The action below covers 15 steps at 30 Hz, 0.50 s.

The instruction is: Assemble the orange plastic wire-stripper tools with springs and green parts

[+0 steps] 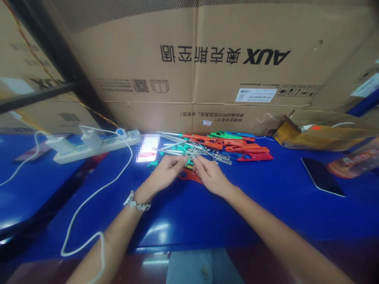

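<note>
Well left of the lighter pile lies a white power strip. Just before the pile, the left hand and right hand meet, fingertips of both pinched on a thin metal piece. A dark phone lies right of the pile.

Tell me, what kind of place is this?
Probably a small workshop or storeroom bench: big cardboard boxes stand behind the blue table, with a pile of orange and green plastic tools and a power strip.
</note>
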Each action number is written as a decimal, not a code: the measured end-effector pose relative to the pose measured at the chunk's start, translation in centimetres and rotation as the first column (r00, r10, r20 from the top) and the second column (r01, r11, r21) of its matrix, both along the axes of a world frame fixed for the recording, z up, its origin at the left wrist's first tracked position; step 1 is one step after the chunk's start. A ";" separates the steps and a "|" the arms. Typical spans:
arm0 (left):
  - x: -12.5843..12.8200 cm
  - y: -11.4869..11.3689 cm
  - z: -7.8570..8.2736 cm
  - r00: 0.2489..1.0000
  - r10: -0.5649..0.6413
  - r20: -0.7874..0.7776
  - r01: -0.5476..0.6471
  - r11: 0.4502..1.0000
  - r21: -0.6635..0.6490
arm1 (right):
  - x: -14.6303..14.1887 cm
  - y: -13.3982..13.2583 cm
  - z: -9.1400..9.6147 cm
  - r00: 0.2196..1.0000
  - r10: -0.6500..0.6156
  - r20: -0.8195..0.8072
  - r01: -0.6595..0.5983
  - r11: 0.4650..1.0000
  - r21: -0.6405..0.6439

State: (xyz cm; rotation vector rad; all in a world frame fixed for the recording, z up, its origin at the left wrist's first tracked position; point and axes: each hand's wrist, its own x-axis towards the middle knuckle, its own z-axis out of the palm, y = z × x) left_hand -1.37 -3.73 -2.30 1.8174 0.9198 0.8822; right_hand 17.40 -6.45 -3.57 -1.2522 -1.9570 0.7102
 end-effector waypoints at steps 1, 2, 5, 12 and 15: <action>0.1 0.0 0.0 1.000 0.001 0.007 -0.001 1.000 -0.003 | -0.1 0.1 -0.2 1.000 -0.012 -0.010 0.012 1.000 0.003; 0.2 0.0 0.0 1.000 0.005 0.009 -0.005 1.000 -0.003 | -0.1 0.1 -0.4 0.999 -0.023 -0.028 0.023 1.000 0.003; 0.7 0.0 0.0 0.997 0.045 0.065 -0.042 0.998 -0.036 | -0.3 0.5 -1.1 0.986 -0.035 -0.160 0.030 0.999 -0.036; 1.4 -0.5 0.2 0.965 0.105 0.239 -0.082 0.991 -0.106 | -0.9 0.9 -1.6 0.871 -0.021 -0.491 -0.065 0.985 -0.158; 1.2 -0.5 0.3 0.964 0.088 0.251 -0.073 0.995 -0.068 | -1.0 0.9 -1.3 0.862 -0.012 -0.507 -0.078 0.985 -0.156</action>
